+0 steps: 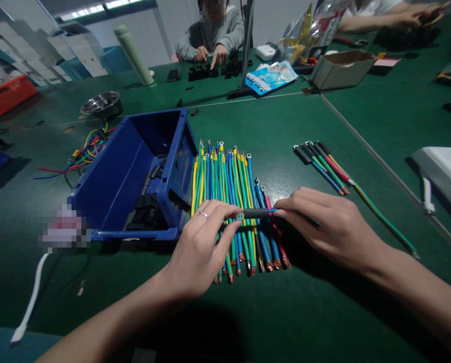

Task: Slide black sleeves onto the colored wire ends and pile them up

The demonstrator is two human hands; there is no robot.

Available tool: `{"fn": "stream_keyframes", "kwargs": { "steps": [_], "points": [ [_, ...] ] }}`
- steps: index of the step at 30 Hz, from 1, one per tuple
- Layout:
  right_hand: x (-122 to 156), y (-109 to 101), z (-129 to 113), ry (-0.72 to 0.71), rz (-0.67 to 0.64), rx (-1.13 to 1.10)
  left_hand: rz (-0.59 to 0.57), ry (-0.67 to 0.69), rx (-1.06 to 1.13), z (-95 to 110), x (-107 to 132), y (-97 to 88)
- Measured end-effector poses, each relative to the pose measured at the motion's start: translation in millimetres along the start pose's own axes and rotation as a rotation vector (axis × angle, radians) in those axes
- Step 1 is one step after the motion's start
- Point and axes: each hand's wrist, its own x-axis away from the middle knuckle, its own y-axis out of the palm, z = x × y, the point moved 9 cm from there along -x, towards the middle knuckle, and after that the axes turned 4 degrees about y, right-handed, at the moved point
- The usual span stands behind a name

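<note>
Between my two hands is a short blue wire with a black sleeve (pixel 257 214) around it. My left hand (pixel 205 239) pinches the ring terminal (pixel 240 217) at the sleeve's left end. At the other end, the fingers of my right hand (pixel 320 222) are closed on the blue wire. Beneath them lies a row of cut wires (pixel 225 176), green, yellow, blue and red, with ring terminals at the far ends and bare copper at the near ends. To the right, several wires with black sleeves (pixel 316 151) lie together, one of them long and yellow-green.
A blue bin (pixel 108 166) on its side holds black pieces, left of the wires. Behind it are a metal bowl (pixel 102 104) and loose thin wires (pixel 87 151). A cardboard box (pixel 341 70) and blue pouch (pixel 273 78) stand farther back. A co-worker (pixel 214 38) sits across the table.
</note>
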Motion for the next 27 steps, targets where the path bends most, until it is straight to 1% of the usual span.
{"fn": "stream_keyframes", "kwargs": {
  "steps": [6,12,19,23,27],
  "points": [
    [0.5,4.5,0.5,0.001,-0.034,-0.007,0.002,0.008,-0.01,-0.1,0.1,0.6],
    [1.2,8.1,1.7,0.015,-0.066,-0.014,-0.021,0.028,0.024,-0.2,0.9,3.9],
    [0.2,6.6,-1.0,0.001,-0.055,0.027,-0.019,0.032,0.068,-0.6,0.2,4.7],
    [-1.0,4.0,-5.3,-0.026,-0.027,0.05,-0.017,0.031,0.059,-0.3,1.1,4.5],
    [-0.9,6.4,-6.4,-0.032,-0.055,0.066,-0.006,0.043,0.059,0.2,2.2,3.6]
  ]
}}
